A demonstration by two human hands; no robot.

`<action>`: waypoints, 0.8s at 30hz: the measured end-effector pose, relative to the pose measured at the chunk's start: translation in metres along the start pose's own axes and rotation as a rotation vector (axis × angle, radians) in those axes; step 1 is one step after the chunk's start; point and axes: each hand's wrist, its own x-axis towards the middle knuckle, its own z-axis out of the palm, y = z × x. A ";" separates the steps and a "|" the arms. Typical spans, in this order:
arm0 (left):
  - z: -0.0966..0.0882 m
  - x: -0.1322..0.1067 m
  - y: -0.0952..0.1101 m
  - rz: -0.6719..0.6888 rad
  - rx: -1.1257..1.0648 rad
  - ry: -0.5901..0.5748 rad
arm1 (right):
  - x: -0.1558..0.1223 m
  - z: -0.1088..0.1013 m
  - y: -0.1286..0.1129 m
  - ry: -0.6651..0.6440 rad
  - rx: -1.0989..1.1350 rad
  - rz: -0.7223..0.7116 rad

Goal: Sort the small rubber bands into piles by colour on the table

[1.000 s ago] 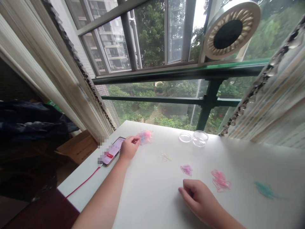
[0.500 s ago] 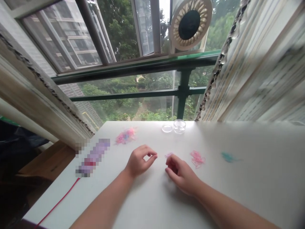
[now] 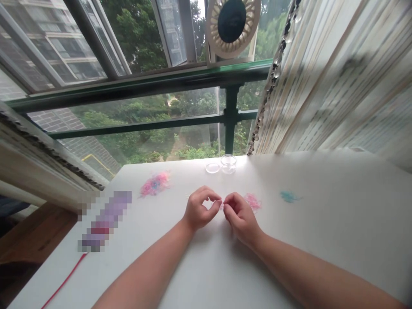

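Over the middle of the white table, my left hand point(image 3: 201, 209) has its thumb and index fingertips pinched together. My right hand point(image 3: 240, 218) meets it with curled fingers, also in a pinch, the tips almost touching the left ones. Whatever sits between the fingertips is too small to make out. Just behind my right hand lies a pile of pink thin bands point(image 3: 253, 201), partly covered by it. A teal pile of bands point(image 3: 289, 196) is farther right. To the left and back is a larger mixed pile of bands point(image 3: 155, 184), mostly pink with some blue.
A clear round container point(image 3: 228, 165) and a flat clear disc point(image 3: 213, 168) stand at the table's point(image 3: 337, 240) back edge. A blurred-out purple object point(image 3: 109, 221) with a red cord point(image 3: 66, 281) lies at left. A round fan point(image 3: 231, 21) is by the window; curtains flank it.
My hands have come together, the right one moving from an open curl to a pinch beside the left fingertips. The whole view has shifted a little to the right.
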 end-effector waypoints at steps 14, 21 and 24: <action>-0.008 -0.004 -0.008 -0.048 -0.105 -0.157 | -0.002 -0.002 -0.006 -0.080 -0.004 0.086; -0.010 -0.004 -0.009 -0.078 -0.135 -0.131 | -0.003 -0.002 -0.006 -0.073 -0.021 0.118; -0.009 -0.004 -0.010 -0.083 -0.149 -0.131 | -0.004 -0.003 -0.006 -0.065 -0.018 0.130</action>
